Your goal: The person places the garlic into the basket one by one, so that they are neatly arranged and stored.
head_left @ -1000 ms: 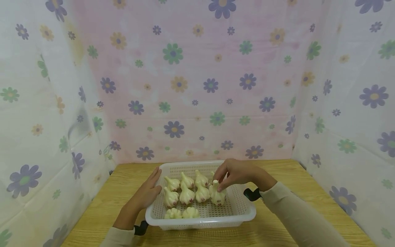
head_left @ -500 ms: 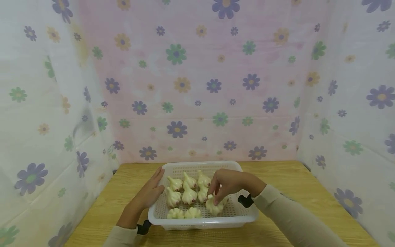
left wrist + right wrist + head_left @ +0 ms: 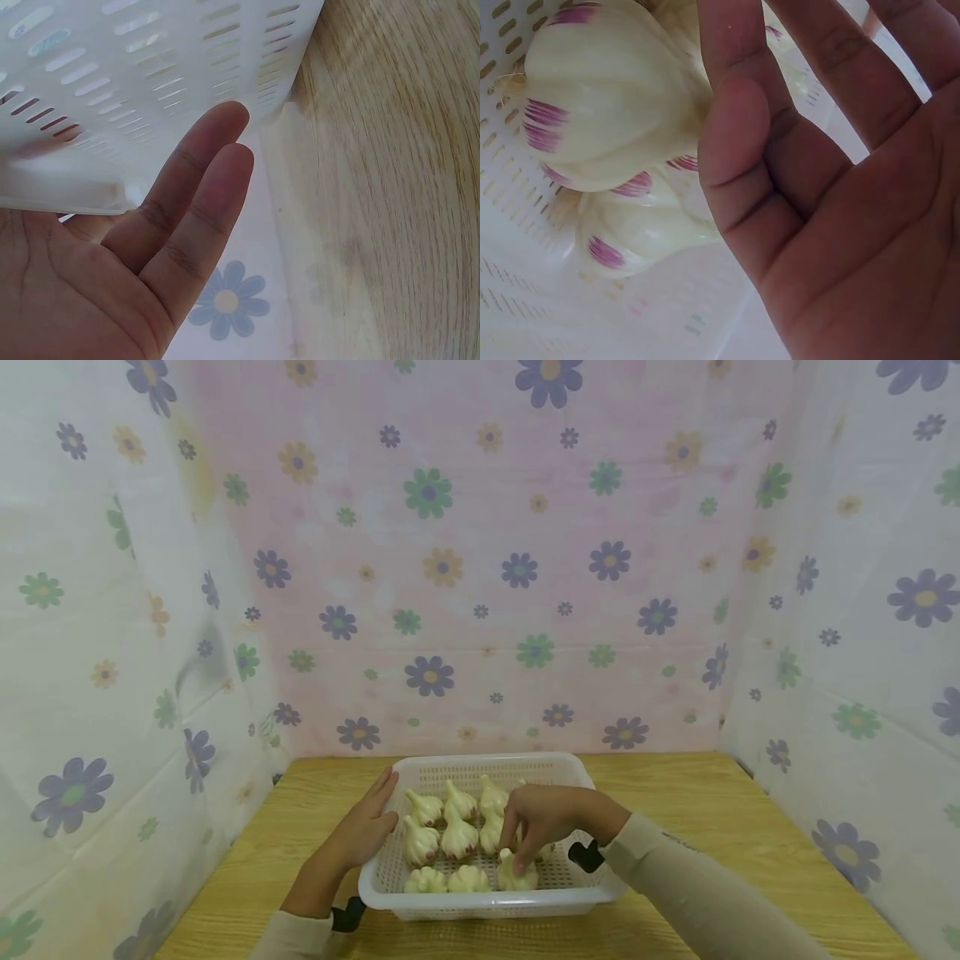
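My right hand (image 3: 551, 818) pinches a garlic bulb (image 3: 517, 878) by its neck, low inside a white plastic basket (image 3: 491, 900). This bulb is beside two others in the front row, near the basket's front wall. In the right wrist view, thumb and forefinger meet and a purple-streaked garlic bulb (image 3: 615, 97) fills the left side, its neck end running behind them. My left hand (image 3: 362, 835) rests at the basket's left rim. Two straight fingers (image 3: 217, 187) lie along the outer slotted wall (image 3: 169, 67) in the left wrist view.
Several more garlic bulbs (image 3: 459, 839) stand in rows behind, necks upward. The basket sits on a wood-grain table (image 3: 660, 785), with flower-print cloth (image 3: 465, 635) rising behind and at both sides. Each wrist wears a black strap (image 3: 585, 857).
My right hand has brought the garlic bulb from the right end of the second row forward and down to the front row. The left hand has stayed at the rim.
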Tool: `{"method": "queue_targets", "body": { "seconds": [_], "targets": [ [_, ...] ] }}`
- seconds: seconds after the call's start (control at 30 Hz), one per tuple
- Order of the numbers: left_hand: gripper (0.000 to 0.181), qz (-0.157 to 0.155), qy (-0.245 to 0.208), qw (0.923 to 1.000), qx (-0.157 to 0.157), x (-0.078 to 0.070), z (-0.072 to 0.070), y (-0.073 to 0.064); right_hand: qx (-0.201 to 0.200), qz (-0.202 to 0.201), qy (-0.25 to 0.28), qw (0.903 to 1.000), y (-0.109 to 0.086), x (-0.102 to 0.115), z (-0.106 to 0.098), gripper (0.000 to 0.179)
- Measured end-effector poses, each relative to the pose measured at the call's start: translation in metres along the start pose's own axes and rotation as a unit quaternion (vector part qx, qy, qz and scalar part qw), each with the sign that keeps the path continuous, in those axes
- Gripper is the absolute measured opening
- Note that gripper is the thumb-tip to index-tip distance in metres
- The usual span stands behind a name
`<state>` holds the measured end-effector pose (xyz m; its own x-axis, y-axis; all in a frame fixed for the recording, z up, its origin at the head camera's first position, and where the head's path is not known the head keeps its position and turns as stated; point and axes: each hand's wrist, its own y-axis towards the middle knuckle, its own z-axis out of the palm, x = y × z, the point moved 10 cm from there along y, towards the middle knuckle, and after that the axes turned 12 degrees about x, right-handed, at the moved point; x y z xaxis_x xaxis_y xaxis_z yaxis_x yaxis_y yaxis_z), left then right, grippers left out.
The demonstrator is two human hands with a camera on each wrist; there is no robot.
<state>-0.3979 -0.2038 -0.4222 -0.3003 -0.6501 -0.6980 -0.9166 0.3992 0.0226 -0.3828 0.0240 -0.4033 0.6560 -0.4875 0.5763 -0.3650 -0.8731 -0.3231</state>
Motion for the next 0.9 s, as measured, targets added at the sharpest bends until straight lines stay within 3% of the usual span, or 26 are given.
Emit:
{"method": "queue_targets", "body": {
  "seconds": [0.13,0.5,0.9],
  "targets": [
    [0.072,0.002,-0.003,1.0000,0.001,-0.0009,-0.0004,-0.0009,0.005,-0.003,-0.004,1.0000,0.0015,0.0020,0.0020,0.023],
    [0.073,-0.002,-0.004,1.0000,0.009,-0.0009,0.0012,0.0015,-0.002,0.042,0.014,0.9990,0.0020,-0.0065,0.0087,0.028],
    [0.072,-0.005,-0.007,0.9999,0.010,0.0005,0.0025,0.0016,-0.001,0.037,-0.009,0.9993,0.0008,-0.0057,0.0091,0.023]
  ]
}}
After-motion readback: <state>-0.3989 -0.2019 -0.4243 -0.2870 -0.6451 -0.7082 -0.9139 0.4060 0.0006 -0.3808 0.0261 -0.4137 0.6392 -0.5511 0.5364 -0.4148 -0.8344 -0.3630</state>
